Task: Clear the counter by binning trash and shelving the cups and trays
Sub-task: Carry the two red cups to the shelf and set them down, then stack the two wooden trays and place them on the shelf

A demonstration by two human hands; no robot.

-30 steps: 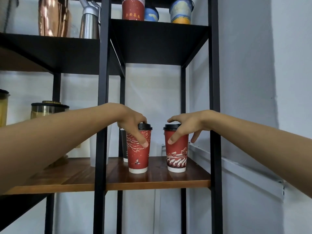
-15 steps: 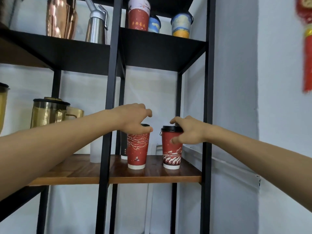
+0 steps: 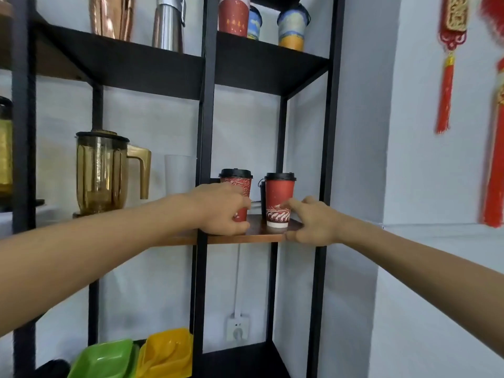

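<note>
Two red paper cups with black lids stand upright side by side on the wooden shelf (image 3: 256, 236) of a black metal rack. My left hand (image 3: 221, 211) hovers at the shelf's front edge, fingers loosely curled in front of the lower part of the left cup (image 3: 236, 184), and is not gripping it. My right hand (image 3: 313, 222) is low at the shelf's right front corner, fingers apart, its index finger reaching to the base of the right cup (image 3: 279, 197). A dark cup (image 3: 262, 195) is partly hidden behind the two.
An amber blender jug (image 3: 101, 173) and a translucent cup (image 3: 178, 173) stand on the shelf section to the left. More cups (image 3: 234, 15) and metal vessels fill the upper shelf. Green tray (image 3: 106, 358) and yellow tray (image 3: 166, 353) lie below. Red ornaments (image 3: 450, 64) hang on the right wall.
Both hands have come off the cup lids and dropped toward the shelf's front edge. The cups stay standing on the shelf. The view has pulled back and tilted down.
</note>
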